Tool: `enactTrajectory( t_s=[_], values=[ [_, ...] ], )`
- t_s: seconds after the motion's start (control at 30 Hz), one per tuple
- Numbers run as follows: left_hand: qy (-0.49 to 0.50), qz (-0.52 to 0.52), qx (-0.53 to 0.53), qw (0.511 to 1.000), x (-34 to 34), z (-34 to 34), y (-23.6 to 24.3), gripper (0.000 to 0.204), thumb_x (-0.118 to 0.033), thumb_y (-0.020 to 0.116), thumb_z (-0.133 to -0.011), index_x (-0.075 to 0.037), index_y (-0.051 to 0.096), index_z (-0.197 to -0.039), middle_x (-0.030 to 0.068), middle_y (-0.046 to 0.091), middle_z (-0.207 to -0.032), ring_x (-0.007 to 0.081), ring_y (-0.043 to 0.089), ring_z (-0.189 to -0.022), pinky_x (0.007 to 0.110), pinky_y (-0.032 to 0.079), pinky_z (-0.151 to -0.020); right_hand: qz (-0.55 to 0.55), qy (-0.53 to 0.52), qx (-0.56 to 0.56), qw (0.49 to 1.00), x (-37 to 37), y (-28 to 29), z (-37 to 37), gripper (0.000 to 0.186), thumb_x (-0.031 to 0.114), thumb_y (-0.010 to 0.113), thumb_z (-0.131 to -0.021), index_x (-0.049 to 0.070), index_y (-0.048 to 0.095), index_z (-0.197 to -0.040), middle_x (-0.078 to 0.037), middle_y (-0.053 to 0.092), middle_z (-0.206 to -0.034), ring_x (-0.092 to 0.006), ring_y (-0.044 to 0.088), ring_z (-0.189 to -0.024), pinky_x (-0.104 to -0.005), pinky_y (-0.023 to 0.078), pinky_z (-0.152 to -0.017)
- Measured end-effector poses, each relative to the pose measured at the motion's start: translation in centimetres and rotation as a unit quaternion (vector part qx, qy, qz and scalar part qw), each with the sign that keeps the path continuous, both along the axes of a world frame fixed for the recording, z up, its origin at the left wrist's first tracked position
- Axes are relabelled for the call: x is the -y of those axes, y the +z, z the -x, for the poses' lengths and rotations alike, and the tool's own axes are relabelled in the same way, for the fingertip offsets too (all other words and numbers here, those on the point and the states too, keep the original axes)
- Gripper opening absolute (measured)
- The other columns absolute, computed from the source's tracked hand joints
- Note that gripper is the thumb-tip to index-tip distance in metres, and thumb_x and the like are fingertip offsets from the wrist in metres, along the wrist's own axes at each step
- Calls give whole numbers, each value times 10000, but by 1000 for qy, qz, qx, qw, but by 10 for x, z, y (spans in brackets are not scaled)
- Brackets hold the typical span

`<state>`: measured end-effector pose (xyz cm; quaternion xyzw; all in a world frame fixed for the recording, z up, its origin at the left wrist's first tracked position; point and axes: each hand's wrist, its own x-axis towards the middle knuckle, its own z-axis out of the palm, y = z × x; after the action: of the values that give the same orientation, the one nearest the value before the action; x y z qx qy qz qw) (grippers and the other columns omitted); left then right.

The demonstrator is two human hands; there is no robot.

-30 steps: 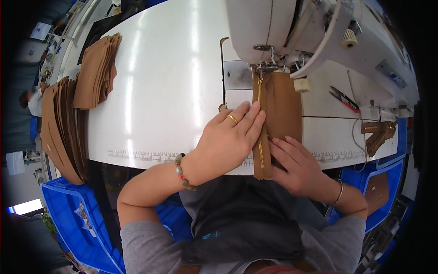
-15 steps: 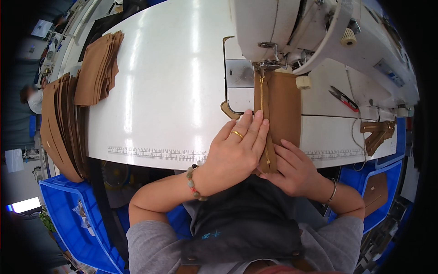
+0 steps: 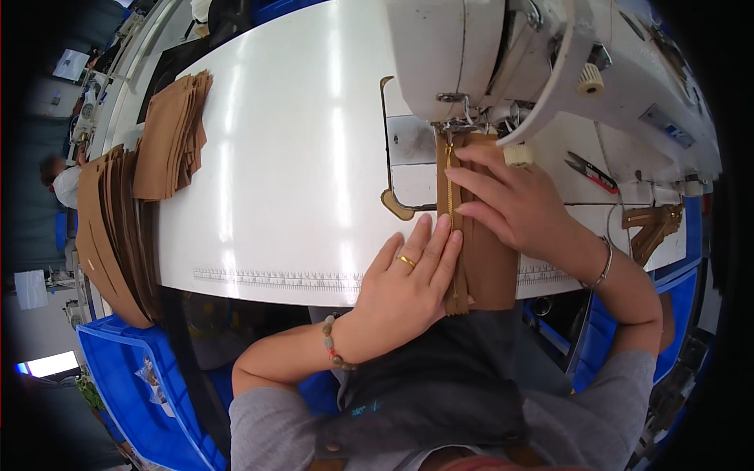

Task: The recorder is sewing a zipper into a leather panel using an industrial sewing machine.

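Note:
A brown fabric panel [image 3: 491, 286] with a gold-toothed zipper [image 3: 449, 192] lies under the presser foot [image 3: 452, 125] of a white sewing machine [image 3: 444, 47]. My left hand [image 3: 404, 286] lies across the lower zipper strip with its fingers extended and flat; its thumb is mostly hidden. My right hand [image 3: 514, 204] is open higher up, palm down with curved, separated fingers, its fingertips at the zipper near its pull and presser foot. Red-and-black snips [image 3: 593, 174] lie on the table to the right of that hand.
Two stacks of brown pieces [image 3: 169, 137] [image 3: 110, 228] sit on the left of the white table [image 3: 275, 157]. Brown zipper pieces [image 3: 652, 231] lie at the right. Blue bins [image 3: 141, 392] flank the table. Another person [image 3: 67, 184] is at the far left.
My right hand has risen from the lower fabric edge to the upper zipper by the presser foot. My left hand has slid down the zipper, toward me.

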<state>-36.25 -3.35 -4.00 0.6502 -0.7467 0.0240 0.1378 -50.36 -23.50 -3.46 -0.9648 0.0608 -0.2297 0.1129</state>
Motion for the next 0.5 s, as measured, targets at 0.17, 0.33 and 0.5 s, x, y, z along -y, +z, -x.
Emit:
enactTrajectory(
  t_s=[0.17,0.33,0.5],
  values=[
    [-10,33,25,999,-24,9,-15,742,-514,802,-842,-88,647,-1429,157,612,-1498,325,581,-1383,446,465,-1103,10,-5,-23,1000,2,-21,-5,586,446,766,-881,44,689,-1300,-160,602,-1427,-341,634,-1174,-452,543,-955],
    [-42,79,-35,995,-51,7,-26,652,-476,791,-891,-136,657,-1431,43,629,-1503,297,547,-1439,513,367,-1205,9,-12,-82,996,-2,-15,-1,742,539,788,-814,32,669,-1342,-203,557,-1498,-406,621,-1254,-469,551,-957],
    [81,77,-27,993,-92,-55,-10,545,-392,807,-903,-109,697,-1355,78,684,-1424,326,591,-1390,531,387,-1189,42,2,-48,998,-1,-13,-5,812,548,797,-773,24,651,-1375,-221,532,-1534,-432,552,-1371,-500,532,-1024]
  ],
)
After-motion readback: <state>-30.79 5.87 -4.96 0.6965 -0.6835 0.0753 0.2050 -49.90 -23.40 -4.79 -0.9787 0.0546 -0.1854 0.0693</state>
